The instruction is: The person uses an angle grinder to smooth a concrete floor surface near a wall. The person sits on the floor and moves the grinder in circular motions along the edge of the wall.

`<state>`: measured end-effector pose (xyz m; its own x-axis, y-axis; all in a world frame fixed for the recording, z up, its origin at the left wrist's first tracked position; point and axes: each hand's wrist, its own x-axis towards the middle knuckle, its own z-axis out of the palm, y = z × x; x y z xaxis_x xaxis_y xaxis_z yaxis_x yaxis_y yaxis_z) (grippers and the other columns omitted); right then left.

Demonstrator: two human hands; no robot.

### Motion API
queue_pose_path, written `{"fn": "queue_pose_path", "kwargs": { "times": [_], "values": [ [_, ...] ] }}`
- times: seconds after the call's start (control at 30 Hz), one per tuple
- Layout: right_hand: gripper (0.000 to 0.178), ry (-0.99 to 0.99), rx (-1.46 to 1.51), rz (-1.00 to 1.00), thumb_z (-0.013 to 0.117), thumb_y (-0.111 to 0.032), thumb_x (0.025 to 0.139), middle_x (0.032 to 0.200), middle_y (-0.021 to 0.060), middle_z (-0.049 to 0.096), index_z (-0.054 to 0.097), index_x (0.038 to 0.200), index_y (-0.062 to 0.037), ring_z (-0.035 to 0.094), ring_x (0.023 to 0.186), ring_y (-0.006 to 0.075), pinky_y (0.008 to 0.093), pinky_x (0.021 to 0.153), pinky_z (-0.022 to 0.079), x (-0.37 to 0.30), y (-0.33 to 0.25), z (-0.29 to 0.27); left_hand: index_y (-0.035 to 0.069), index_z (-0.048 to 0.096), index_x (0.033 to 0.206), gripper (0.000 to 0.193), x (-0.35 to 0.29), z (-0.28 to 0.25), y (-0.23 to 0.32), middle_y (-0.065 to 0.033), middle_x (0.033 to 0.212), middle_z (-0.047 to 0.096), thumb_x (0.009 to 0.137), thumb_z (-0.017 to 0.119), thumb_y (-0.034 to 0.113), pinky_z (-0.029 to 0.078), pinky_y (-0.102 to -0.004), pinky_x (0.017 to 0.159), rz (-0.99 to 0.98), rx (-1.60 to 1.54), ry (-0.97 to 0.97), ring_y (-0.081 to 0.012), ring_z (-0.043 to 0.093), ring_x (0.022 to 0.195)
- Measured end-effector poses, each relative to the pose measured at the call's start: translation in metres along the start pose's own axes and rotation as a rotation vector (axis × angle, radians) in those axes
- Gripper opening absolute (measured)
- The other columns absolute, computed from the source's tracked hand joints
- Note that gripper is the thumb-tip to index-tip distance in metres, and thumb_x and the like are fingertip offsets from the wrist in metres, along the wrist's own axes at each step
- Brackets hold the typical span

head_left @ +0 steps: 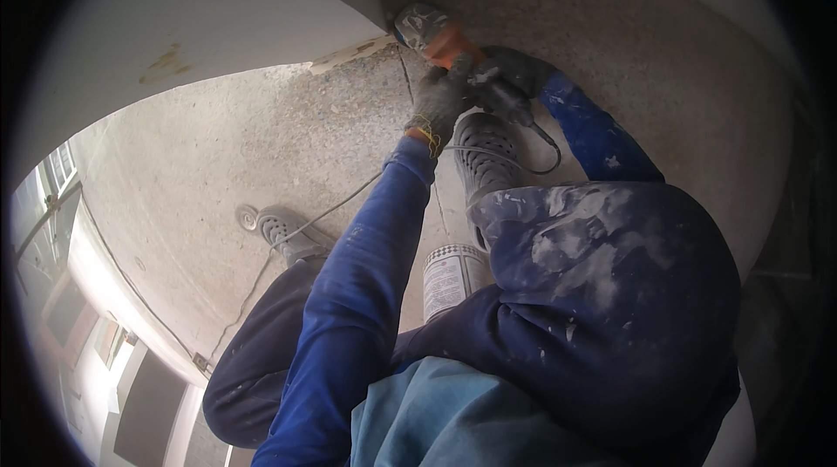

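A dusty angle grinder [452, 44] with an orange body lies in both my hands, near the foot of the white wall. Its grey, dust-smeared head [423, 24] is right by the wall's corner edge, and whether it touches is hard to tell. My left hand [440, 101], in a grey glove with a yellow-threaded cuff, is closed around the tool's body. My gloved right hand [520, 71] grips it from the other side, with fingers partly hidden. A grey power cord [549, 140] loops from the grinder's dark rear end past my shoe.
The cord runs left over the dusty concrete floor [200, 162], past my left shoe [288, 227]. A printed can [449, 279] stands between my legs. The curved-looking white wall [235, 22] bears brown patches. A round floor fitting [248, 217] lies beside the left shoe.
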<state>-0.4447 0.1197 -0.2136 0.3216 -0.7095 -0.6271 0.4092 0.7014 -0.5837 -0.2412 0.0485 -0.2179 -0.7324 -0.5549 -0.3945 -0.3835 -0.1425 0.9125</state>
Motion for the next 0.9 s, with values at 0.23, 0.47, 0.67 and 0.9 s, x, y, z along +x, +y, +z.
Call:
{"fn": "queue_pose_path", "kwargs": {
  "times": [0.23,0.47,0.67,0.9],
  "values": [
    [0.056,0.041,-0.074,0.019,0.075,-0.024,0.093,0.125,0.0169,0.072,0.060,0.140,0.0020,0.071,0.107,0.0267,0.0415,0.099,0.056,0.002,-0.003,0.001,-0.001,0.060,0.136,0.055,0.001,0.000,-0.007,-0.0114,0.120,0.071,0.106,0.066,0.044,0.064,-0.0381,0.088,-0.304,-0.198,0.029,-0.0259,0.073,0.107],
    [0.056,0.049,-0.065,0.015,0.076,-0.022,0.092,0.124,0.0170,0.072,0.059,0.141,0.0018,0.071,0.108,0.0275,0.0419,0.100,0.056,-0.005,-0.003,0.007,-0.003,0.059,0.136,0.058,0.003,0.006,-0.027,-0.0143,0.122,0.070,0.106,0.065,0.047,0.064,-0.0389,0.088,-0.140,-0.229,0.017,-0.0257,0.073,0.107],
    [0.048,0.064,-0.099,0.013,0.068,-0.030,0.100,0.113,0.0173,0.073,0.060,0.137,-0.0009,0.074,0.089,0.0260,0.0422,0.078,0.063,0.005,-0.004,0.005,-0.003,0.059,0.136,0.055,0.008,-0.007,0.005,-0.0153,0.123,0.070,0.107,0.065,0.044,0.064,-0.0388,0.088,-0.309,-0.325,0.039,-0.0261,0.073,0.107],
    [0.046,0.057,-0.025,0.005,0.063,-0.036,0.102,0.108,0.0175,0.074,0.060,0.134,-0.0026,0.074,0.080,0.0259,0.0420,0.070,0.064,0.018,-0.011,0.002,-0.001,0.059,0.136,0.051,0.019,-0.017,0.016,-0.0147,0.126,0.070,0.109,0.062,0.042,0.064,-0.0371,0.090,-0.448,-0.595,0.095,-0.0248,0.074,0.108]
  ]
}}
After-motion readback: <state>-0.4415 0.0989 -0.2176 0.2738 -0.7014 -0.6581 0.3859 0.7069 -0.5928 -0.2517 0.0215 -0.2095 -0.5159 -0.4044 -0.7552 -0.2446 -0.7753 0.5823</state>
